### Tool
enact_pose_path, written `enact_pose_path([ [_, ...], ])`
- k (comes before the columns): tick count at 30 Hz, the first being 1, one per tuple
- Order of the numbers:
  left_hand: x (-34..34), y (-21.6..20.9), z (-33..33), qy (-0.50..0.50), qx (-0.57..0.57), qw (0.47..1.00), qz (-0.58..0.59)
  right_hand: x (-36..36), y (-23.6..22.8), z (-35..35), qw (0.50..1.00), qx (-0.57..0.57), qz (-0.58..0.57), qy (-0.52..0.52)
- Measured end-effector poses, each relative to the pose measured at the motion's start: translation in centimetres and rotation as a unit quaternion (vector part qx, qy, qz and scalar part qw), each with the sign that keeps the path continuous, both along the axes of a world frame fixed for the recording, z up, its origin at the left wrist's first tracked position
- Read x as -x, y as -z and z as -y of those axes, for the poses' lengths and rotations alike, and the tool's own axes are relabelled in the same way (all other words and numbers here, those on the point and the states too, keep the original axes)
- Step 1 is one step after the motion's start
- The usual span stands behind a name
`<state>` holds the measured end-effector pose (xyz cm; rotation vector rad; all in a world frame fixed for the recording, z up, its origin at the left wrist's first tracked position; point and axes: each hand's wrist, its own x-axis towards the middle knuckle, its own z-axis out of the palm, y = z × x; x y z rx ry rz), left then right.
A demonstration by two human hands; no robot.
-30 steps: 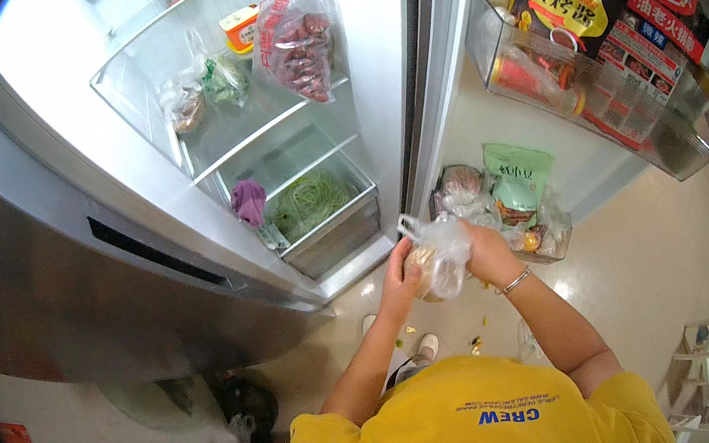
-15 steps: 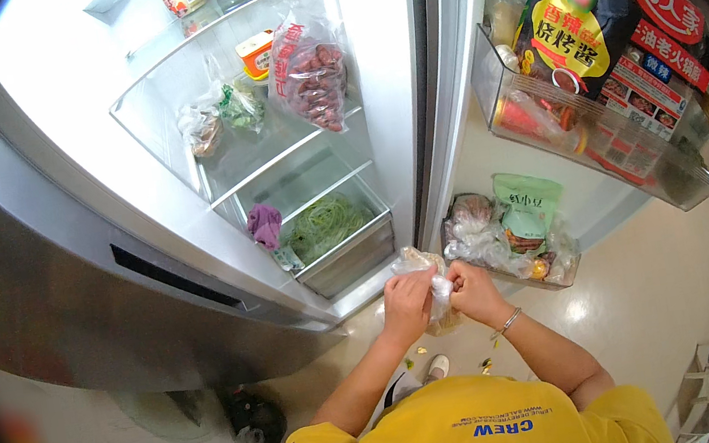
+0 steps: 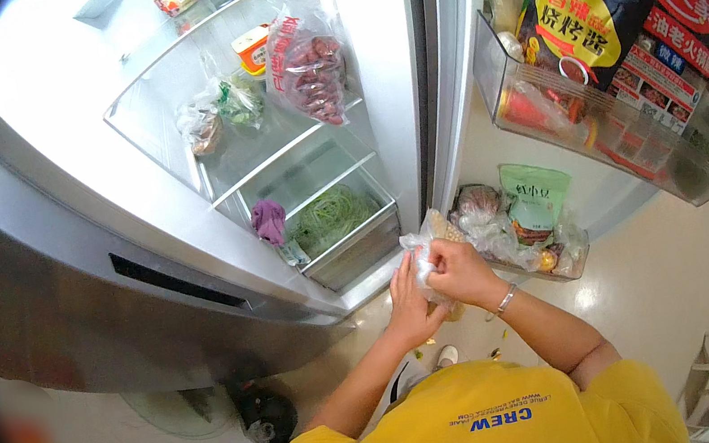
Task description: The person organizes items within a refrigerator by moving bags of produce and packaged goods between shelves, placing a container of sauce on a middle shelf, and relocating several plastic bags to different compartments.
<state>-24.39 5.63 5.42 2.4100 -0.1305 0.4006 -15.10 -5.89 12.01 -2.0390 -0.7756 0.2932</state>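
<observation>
A clear plastic bag with small beige pieces inside, perhaps beans, is between my hands in front of the open fridge. My right hand is closed on the bag's gathered, crumpled plastic, knuckles up. On the other side, my left hand holds the bag from the left, its fingers lying along the plastic and partly hidden by it. The lower part of the bag shows just beneath my hands.
A fridge drawer with green vegetables stands ahead. Above it, a shelf holds a bag of reddish-brown food. The open door at right carries a lower bin with a green pouch and an upper bin with sauce pouches.
The bag has turned, with its beige contents now showing up and to the right. My right hand has rolled over its plastic, and my left hand has slid lower along the side.
</observation>
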Motion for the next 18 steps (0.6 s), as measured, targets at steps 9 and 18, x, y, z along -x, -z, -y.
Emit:
enact_pose_path([
  [9,-4.7,6.1,-3.0,-0.223,0.210,0.938,0.166,-0.5,-0.5,-5.6,0.936,0.075,0.312,-0.145],
  [18,-4.3,5.6,-8.7,-0.320,0.437,0.834,0.105,-2.3,2.8,-7.3,0.971,-0.145,0.192,0.003],
])
